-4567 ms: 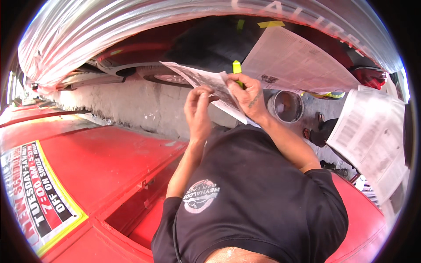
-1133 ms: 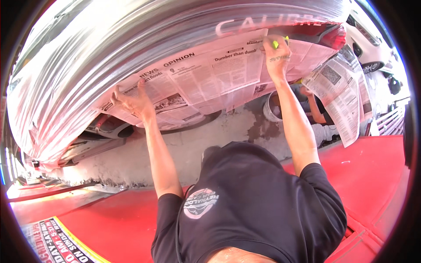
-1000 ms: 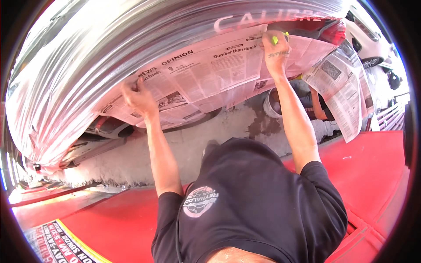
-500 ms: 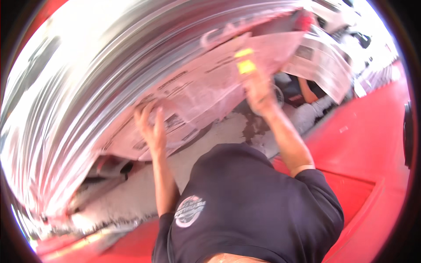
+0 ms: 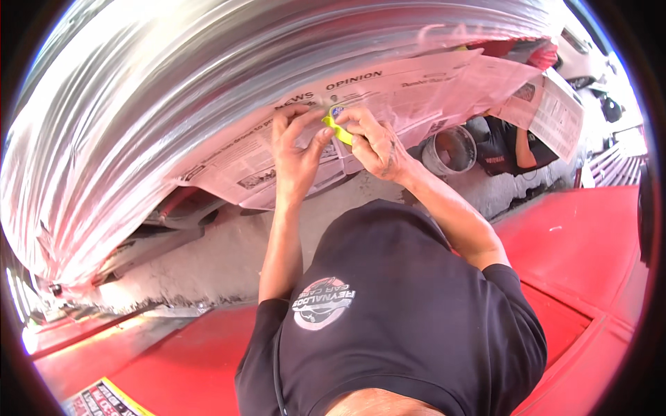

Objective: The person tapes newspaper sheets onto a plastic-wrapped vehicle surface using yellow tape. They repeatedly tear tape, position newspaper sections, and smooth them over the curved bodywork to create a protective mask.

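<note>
My right hand (image 5: pixel 374 142) is closed around a yellow-green roll of tape (image 5: pixel 340 130) in front of the newspaper masking. Close beside it, my left hand (image 5: pixel 300 145) has its fingers bent, the index fingertip and thumb meeting the tape's left edge. Some of its other fingers rest near the paper. Pinkish newspaper sheets (image 5: pixel 409 90) hang along the lower side of a large form covered in shiny clear plastic sheeting (image 5: pixel 173 76). How far the tape is pulled off the roll is hard to make out.
A bucket (image 5: pixel 449 151) stands on the concrete floor (image 5: pixel 243 239) to the right. Beyond it a person in dark clothing (image 5: pixel 506 145) is low down, partly behind a hanging newspaper sheet (image 5: pixel 548 114). Red panels (image 5: pixel 555 236) lie close on both sides of me.
My right hand has brought the tape down and left, to my left hand. My left hand has moved up and right from the lower paper. The whole view has shifted a little.
</note>
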### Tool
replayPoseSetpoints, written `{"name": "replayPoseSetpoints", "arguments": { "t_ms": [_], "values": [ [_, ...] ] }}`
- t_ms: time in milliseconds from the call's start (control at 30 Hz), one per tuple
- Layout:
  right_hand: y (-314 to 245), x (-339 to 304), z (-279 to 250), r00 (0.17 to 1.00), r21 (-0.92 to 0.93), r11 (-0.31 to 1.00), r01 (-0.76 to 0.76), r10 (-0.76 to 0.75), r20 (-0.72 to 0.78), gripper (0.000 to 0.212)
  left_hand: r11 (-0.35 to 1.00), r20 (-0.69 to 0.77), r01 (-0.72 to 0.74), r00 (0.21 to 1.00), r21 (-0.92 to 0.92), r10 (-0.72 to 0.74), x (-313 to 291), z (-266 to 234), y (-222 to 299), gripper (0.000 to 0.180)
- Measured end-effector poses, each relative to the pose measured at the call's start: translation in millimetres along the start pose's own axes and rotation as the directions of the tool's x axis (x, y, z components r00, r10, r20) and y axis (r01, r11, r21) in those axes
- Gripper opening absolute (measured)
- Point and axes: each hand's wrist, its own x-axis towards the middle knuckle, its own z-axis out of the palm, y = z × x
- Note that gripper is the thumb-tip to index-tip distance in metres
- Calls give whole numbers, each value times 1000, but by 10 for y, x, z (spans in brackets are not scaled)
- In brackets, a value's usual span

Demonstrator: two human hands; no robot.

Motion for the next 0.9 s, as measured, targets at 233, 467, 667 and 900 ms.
{"name": "replayPoseSetpoints", "arguments": {
  "t_ms": [233, 467, 667, 900],
  "values": [
    [-19, 19, 63, 987, -151, 980, 127, -140, -75, 38, 999, -83, -32, 996, 12, 33, -7, 68, -131, 16],
    [27, 40, -88, 884, -352, 928, -117, -64, -464, 23, 997, -217, -76, 973, 11, 76, -21, 166, -230, 9],
    [227, -260, -654, 842, -146, 979, -145, 45, -538, 22, 998, -200, 21, 980, 61, -8, 17, 178, -43, 7],
    [398, 32, -631, 863, -649, 758, -72, -279, -421, 35, 998, -225, 15, 974, -66, -29, -27, 204, -128, 8]
  ]
}}
